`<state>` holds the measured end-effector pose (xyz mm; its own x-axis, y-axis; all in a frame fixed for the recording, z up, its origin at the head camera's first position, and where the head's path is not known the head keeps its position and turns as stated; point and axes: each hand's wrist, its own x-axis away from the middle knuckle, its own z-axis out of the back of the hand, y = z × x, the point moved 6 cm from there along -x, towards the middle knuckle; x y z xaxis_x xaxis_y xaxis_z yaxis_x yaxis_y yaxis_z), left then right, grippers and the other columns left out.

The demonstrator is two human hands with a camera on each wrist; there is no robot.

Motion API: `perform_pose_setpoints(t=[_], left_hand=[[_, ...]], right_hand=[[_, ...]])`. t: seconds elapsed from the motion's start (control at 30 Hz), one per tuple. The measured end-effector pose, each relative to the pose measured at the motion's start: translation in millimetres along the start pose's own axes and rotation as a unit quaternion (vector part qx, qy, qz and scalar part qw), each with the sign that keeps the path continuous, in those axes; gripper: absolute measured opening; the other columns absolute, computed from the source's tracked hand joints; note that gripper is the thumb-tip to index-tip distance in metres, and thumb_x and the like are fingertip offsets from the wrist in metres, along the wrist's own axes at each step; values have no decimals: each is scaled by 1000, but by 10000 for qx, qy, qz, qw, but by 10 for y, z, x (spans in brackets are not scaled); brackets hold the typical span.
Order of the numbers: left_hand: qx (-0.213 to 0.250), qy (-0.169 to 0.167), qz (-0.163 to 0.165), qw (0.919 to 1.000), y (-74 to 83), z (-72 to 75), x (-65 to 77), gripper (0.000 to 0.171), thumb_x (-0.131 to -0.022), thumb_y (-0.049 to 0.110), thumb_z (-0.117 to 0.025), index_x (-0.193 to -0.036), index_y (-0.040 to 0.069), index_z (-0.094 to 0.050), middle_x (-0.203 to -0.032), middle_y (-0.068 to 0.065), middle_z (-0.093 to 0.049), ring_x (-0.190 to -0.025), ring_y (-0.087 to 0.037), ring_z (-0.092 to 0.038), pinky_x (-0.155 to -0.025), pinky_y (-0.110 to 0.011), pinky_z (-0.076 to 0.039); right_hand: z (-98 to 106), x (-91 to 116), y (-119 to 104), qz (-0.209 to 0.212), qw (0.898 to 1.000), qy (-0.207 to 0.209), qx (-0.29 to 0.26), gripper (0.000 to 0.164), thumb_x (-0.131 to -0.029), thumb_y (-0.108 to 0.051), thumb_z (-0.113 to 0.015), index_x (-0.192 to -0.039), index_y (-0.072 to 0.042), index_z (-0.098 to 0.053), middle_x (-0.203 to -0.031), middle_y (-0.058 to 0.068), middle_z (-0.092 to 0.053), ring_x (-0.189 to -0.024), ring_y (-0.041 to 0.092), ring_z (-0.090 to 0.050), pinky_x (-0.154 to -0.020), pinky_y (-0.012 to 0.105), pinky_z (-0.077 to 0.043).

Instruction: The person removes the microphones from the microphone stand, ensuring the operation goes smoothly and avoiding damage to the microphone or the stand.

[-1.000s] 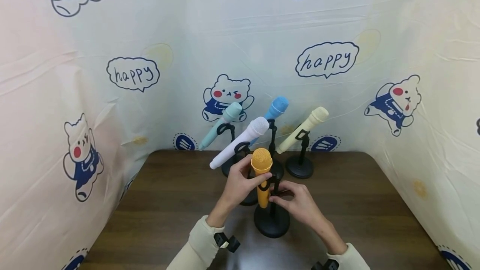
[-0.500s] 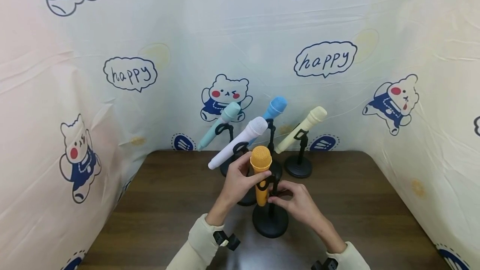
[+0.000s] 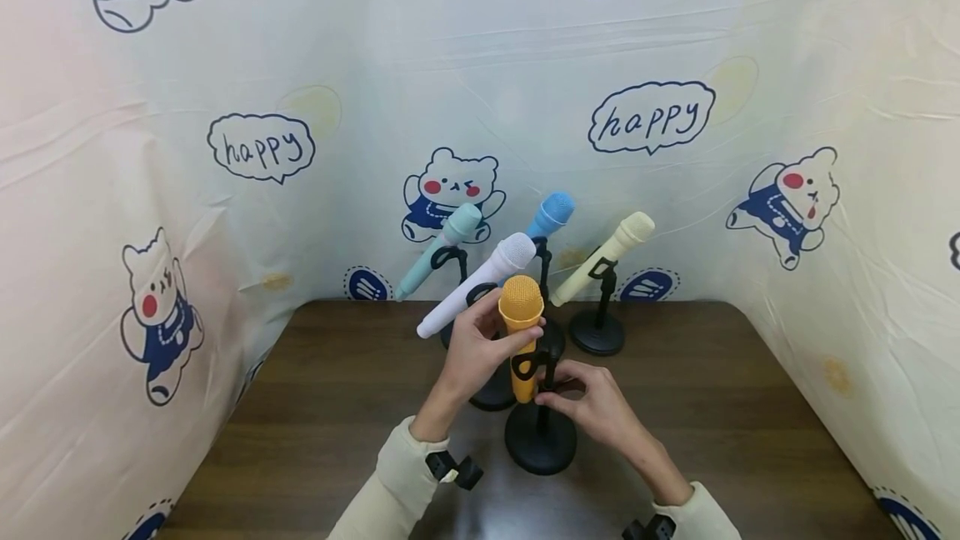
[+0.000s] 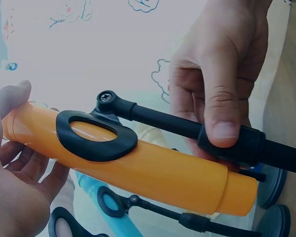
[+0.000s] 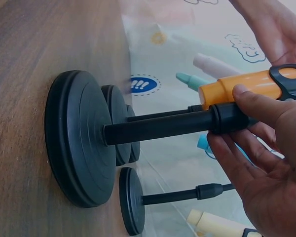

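Note:
In the head view an orange microphone [image 3: 521, 302] stands nearly upright, head up, through the ring clip [image 4: 89, 152] of a black desk stand. My left hand [image 3: 471, 358] grips it just below the mesh head, thumb across the front. The left wrist view shows its plain orange handle running through the ring, the lower end free. With thumb and fingers my right hand [image 3: 596, 402] pinches the black collar [image 5: 222, 118] on the stand's pole. The stand's round base [image 5: 79, 140] rests on the wooden table.
Behind are more microphones on black stands: a lilac one [image 3: 480, 286], a teal one [image 3: 438, 252], a blue one [image 3: 553, 213] and a cream one [image 3: 603, 258]. A printed cloth [image 3: 525, 65] hangs behind the wooden table [image 3: 337, 407].
My left hand and the orange microphone have risen a little, the microphone's lower end lifting too. My right hand stays on the collar, and the base has not moved on the table.

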<state>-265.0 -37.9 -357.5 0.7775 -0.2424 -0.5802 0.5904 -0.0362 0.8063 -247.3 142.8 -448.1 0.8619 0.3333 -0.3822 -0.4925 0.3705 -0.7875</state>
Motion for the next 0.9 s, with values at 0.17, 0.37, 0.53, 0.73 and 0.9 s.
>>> perform_pose_setpoints(t=[0.17,0.37,0.53,0.73,0.9], left_hand=[[-70,69,-77,9999,63,1,-48,49,-91,3,-83,-136,0,-63,-127,-20,-74,-110,-31,-77,-99,-34,-61],[-84,110,-195,9997,127,15,-89,50,-92,5,-83,-137,0,-63,-126,-21,-74,-108,-30,-77,-98,-36,-62],[-51,158,-251,9995,190,38,-144,51,-92,5,-83,-138,-1,-63,-128,-21,-72,-106,-26,-75,-98,-33,-62],[88,156,-247,9995,245,49,-213,49,-93,4,-81,-138,-2,-62,-125,-23,-72,-105,-27,-76,-100,-34,-61],[147,184,-181,9996,301,51,-264,51,-93,3,-80,-140,-3,-61,-127,-25,-71,-110,-38,-75,-102,-36,-61]], right_hand=[[13,-3,10,-16,10000,22,3,21,-87,-15,-89,-104,-12,-77,-98,0,-80,-91,9,-76,-82,35,-67],[18,2,13,-55,10000,-42,-22,22,-88,-15,-89,-106,-13,-77,-99,-2,-80,-92,6,-76,-84,36,-67],[7,-2,9,-50,9999,-85,-83,21,-88,-16,-88,-106,-15,-77,-99,-2,-80,-92,7,-76,-83,33,-66],[-2,-7,21,-8,9999,-98,-45,19,-90,-16,-87,-104,-14,-76,-97,0,-80,-91,8,-76,-82,31,-66],[-1,-10,28,-57,9999,-119,-29,18,-90,-16,-87,-104,-11,-76,-97,1,-80,-90,9,-77,-82,29,-66]])
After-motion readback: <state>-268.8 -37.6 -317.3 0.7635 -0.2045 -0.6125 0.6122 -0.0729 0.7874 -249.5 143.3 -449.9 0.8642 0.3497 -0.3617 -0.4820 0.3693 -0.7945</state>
